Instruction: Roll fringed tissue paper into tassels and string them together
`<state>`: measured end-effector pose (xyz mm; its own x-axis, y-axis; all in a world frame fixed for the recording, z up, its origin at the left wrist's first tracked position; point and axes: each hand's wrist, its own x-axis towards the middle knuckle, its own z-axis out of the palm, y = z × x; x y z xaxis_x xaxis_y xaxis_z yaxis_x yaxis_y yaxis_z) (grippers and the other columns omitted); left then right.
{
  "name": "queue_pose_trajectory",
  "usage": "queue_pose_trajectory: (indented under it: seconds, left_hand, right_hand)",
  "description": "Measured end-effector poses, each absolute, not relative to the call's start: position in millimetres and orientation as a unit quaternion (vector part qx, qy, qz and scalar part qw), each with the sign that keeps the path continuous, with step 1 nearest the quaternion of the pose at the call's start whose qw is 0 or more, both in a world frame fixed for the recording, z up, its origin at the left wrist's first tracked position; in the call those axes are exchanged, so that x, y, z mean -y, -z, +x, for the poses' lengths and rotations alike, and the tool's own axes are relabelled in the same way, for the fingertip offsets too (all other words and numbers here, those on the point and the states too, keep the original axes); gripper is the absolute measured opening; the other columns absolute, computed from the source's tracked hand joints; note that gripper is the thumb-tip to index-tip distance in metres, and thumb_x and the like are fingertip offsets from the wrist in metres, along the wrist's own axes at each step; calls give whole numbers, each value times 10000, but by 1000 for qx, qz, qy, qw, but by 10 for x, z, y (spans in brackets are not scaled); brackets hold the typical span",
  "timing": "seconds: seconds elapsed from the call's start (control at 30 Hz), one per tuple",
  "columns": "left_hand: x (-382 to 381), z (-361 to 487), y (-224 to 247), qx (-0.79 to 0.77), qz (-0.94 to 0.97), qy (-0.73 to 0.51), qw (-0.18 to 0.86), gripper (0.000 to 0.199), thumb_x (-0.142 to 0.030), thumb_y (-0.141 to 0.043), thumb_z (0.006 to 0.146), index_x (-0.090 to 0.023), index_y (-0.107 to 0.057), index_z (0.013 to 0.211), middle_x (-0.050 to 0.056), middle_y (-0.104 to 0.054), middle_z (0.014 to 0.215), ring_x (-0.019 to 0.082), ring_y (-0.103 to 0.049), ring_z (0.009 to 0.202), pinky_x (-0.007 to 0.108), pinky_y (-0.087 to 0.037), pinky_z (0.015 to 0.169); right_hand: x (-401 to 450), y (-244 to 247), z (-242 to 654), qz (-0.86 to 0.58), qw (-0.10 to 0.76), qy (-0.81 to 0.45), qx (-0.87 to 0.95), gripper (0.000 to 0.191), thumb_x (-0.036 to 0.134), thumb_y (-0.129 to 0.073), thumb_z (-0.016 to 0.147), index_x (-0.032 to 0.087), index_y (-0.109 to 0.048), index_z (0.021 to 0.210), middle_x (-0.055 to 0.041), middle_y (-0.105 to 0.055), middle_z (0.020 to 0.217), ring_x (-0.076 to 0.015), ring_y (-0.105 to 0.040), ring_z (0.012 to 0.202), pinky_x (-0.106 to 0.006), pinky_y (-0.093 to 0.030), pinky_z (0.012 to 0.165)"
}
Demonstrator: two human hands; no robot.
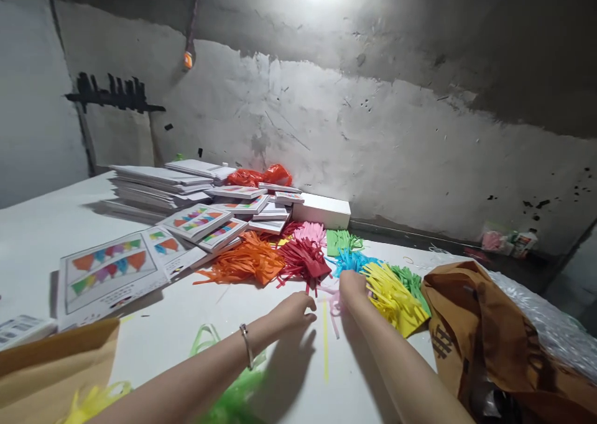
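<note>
Blue fringed bundle (352, 261): on white table (153, 337), just beyond right hand (353, 290); lies ahead and rightward of left hand (296, 312). Right hand nearer. Long axis roughly crosswise, right end partly hidden behind yellow fringed bundle (394, 296). Right hand: fingertips hidden, grasp cannot be told. Left hand: fingers loosely bent, parted, nothing visibly held; dark red fringed bundle (303, 257) beyond. Pale pink strips (334, 304): between hands, beside right.

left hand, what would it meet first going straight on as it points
From the left hand, likely the thin yellow strip or, passing above it, the pale pink strips; depth is unclear.
</note>
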<state>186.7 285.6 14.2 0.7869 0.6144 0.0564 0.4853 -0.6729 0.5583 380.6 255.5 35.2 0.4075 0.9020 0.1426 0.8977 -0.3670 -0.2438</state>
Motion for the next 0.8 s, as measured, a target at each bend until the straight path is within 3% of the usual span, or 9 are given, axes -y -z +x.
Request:
queue_pose_trajectory:
  seconds: [0.23, 0.37, 0.47, 0.6, 0.8]
  left_hand:
    - [-2859, 1951, -558, -275, 838, -308, 357, 233, -306, -544, 941, -150, -694, 1028, 106, -720, 1046, 240, -670, 991, 358, -530, 869]
    - [-2583, 2117, -686, -221, 823, -342, 396, 343, -331, -683, 846, -151, -675, 1138, 130, -684, 1185, 248, -648, 1041, 355, -525, 897]
    - [-2392, 2246, -637, -200, 820, -331, 422, 417, -270, -791, 777, -151, -661, 1154, 114, -672, 1199, 239, -650, 1014, 381, -536, 886]
    - [-2334, 2294, -496, -213, 796, -320, 467, 184, -302, -663, 938, -134, -667, 1011, 44, -687, 1005, 193, -668, 891, 390, -566, 814]
    - [-2394, 1979, -530, -217, 706, -357, 572, 207, -339, -621, 967, -135, -641, 991, 25, -663, 918, 152, -646, 767, 324, -561, 707]
  right_hand:
    - [-1983, -630, 4179, -707, 440, -92, 546, 281, 393, -609, 974, 159, -640, 1127, -51, -666, 1125, -192, -665, 969, -391, -565, 849]
    - [-1695, -582, 4065, -641, 514, -141, 552, 257, 384, -621, 969, 149, -639, 1071, -34, -673, 1027, -167, -670, 896, -369, -569, 810]
    - [-1573, -514, 3934, -615, 518, -172, 569, 249, 384, -628, 965, 147, -642, 1038, -23, -674, 976, -154, -669, 851, -349, -572, 778]
    - [-1453, -373, 3845, -629, 487, -178, 580, 293, 420, -583, 989, 149, -637, 1086, -30, -678, 985, -149, -673, 830, -341, -578, 756]
    - [-1245, -32, 4009, -726, 378, -87, 568, 323, 359, -638, 956, 181, -610, 1224, -85, -593, 1317, -248, -593, 1176, -492, -497, 994]
